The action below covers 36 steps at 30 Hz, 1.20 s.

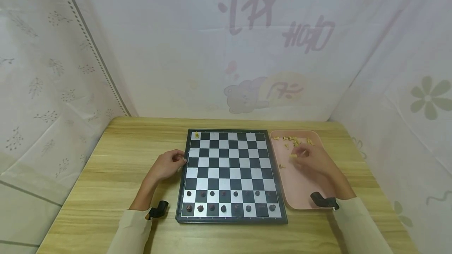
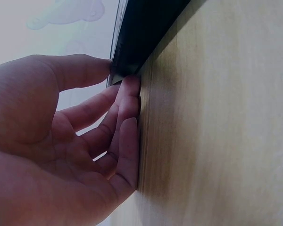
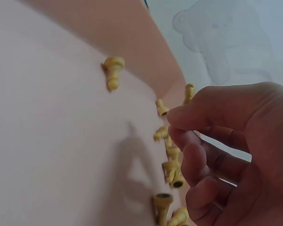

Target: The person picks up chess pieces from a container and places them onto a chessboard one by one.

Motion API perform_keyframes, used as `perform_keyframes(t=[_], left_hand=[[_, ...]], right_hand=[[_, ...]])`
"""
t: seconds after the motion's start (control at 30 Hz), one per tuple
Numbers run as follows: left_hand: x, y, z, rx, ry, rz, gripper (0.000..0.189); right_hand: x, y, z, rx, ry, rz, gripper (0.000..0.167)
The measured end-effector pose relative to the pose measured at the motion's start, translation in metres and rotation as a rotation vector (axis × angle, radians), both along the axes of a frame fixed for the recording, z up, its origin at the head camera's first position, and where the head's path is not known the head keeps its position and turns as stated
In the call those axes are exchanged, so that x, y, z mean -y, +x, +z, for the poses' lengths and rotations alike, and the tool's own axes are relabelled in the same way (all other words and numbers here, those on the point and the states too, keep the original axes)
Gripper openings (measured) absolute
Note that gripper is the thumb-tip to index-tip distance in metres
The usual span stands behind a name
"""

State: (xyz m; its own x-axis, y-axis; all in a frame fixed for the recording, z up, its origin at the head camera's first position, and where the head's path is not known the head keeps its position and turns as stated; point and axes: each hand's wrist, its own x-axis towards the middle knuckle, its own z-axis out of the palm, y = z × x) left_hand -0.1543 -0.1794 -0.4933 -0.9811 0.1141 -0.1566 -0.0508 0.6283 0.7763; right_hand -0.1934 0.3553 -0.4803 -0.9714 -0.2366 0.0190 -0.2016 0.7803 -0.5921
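Note:
A black-and-white chessboard (image 1: 229,173) lies on the table, with dark chess pieces (image 1: 223,208) standing in its two nearest rows. One yellow chess piece (image 1: 197,134) stands on the far left corner square. My left hand (image 1: 170,164) holds the board's left edge, thumb on the rim and bent fingers (image 2: 129,101) low against the tabletop. Over the pink tray (image 1: 300,199), my right hand (image 1: 312,160) pinches a yellow chess piece (image 3: 189,92) between thumb and forefinger; one end shows past the thumb, the rest is hidden. Below lie several yellow pieces (image 3: 171,165).
The tray stands at the board's right side. Inside it, one yellow piece (image 3: 113,74) lies apart near the left wall, and others gather at the far end. The wooden table (image 1: 116,175) ends at a printed curtain (image 1: 176,69) behind; more curtain hangs at both sides.

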Motion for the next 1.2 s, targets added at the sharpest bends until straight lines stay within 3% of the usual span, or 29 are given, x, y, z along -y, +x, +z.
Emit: perform_keyframes(t=[0.1,0.17,0.37,0.5,0.6,0.7,0.9,1.0,1.2], left_hand=[[0.000,0.000,0.000,0.002,0.000,-0.001,0.032],[0.000,0.000,0.000,0.004,-0.001,0.000,0.032],[0.000,0.000,0.000,0.001,0.000,-0.003,0.033],[0.001,0.001,0.000,-0.001,-0.002,-0.004,0.032],[0.001,0.000,0.000,-0.002,-0.004,-0.003,0.031],[0.002,0.000,-0.001,0.003,-0.007,0.001,0.031],[0.002,-0.001,-0.001,-0.001,-0.016,-0.001,0.031],[0.002,-0.002,-0.001,-0.002,-0.016,-0.002,0.031],[0.002,-0.002,-0.001,-0.005,-0.015,-0.006,0.031]], right_hand=[[0.005,-0.001,0.003,-0.008,-0.064,0.004,0.019],[0.011,-0.002,0.005,-0.060,-0.086,0.020,0.017],[0.027,-0.008,0.012,-0.334,0.002,0.066,0.008],[0.037,-0.012,0.017,-0.418,0.046,0.070,0.009],[0.045,-0.011,0.022,-0.374,0.086,0.023,0.020],[0.054,-0.009,0.027,-0.268,0.102,-0.033,0.030],[0.077,-0.014,0.032,-0.033,-0.133,-0.013,0.028],[0.091,-0.018,0.033,-0.018,-0.187,-0.006,0.023],[0.119,-0.025,0.033,-0.002,-0.192,0.006,0.021]])
